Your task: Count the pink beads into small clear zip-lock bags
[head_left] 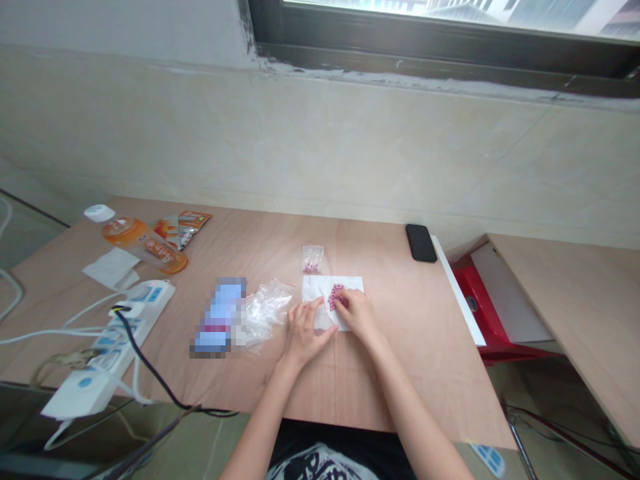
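Observation:
Small round pink beads [334, 291] lie in a cluster on a white sheet of paper [353, 283]. My right hand [359, 312] has its thumb and fingers pinched together at the beads' near edge; the fingertips partly hide what is between them. To the left, my left hand [304, 330] lies with fingers and thumb spread at the paper's left side. Its index finger and thumb rest by the two ends of a thin red line, which looks like the seal of a clear zip bag [323, 319]. Just behind the paper is another small zip bag [313, 259] with pink beads inside.
Empty-looking clear bags [267, 307] are heaped left of my left hand, against a phone with a blurred screen [219, 317]. Farther left are a power strip [117, 343] with cables, an orange bottle [145, 243] and snack packets [187, 227]. A black phone [421, 243] lies back right.

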`<state>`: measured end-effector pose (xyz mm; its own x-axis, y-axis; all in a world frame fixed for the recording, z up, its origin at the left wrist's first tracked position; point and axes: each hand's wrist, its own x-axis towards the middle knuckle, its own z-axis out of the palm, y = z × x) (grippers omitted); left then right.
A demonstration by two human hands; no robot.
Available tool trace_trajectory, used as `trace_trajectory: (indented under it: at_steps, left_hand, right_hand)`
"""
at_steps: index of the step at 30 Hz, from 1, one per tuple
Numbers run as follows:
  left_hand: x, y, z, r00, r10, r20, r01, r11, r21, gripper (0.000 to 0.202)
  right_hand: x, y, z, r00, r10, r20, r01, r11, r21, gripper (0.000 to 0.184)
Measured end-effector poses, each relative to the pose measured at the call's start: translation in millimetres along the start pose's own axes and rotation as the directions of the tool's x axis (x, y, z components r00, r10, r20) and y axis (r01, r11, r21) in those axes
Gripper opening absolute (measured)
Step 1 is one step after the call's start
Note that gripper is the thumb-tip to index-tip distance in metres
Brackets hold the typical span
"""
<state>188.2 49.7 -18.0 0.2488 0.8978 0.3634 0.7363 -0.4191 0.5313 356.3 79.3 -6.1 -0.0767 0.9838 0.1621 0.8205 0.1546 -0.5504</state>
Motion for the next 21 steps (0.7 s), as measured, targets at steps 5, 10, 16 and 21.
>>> trace_trajectory:
  at_steps: [5, 10, 16, 21]
  left_hand:
    - [0, 0, -0.8, 1.0, 0.008, -0.003, -0.008, 1.0, -0.001, 0.063]
    - [0, 0, 0.3, 1.0, 0.014, -0.019, -0.014, 1.0, -0.008, 0.062]
    - [0, 0, -1.3, 0.998, 0.041, -0.046, -0.043, 0.998, -0.04, 0.056]
    - [1, 2, -3.6, 0.998, 0.04, -0.052, -0.042, 0.998, -0.04, 0.058]
  right_hand:
    - [-4, -1, -2, 1.0, 0.031, -0.003, -0.03, 0.985, 0.171, 0.012]
    - [-17, -4, -3, 0.996, 0.074, 0.039, -0.084, 0.907, 0.412, 0.017]
    - [-25, -13, -8, 0.986, 0.004, 0.166, -0.089, 0.858, 0.506, 0.018]
    - [-23, -8, -12, 0.997, 0.016, 0.082, -0.053, 0.879, 0.474, 0.018]
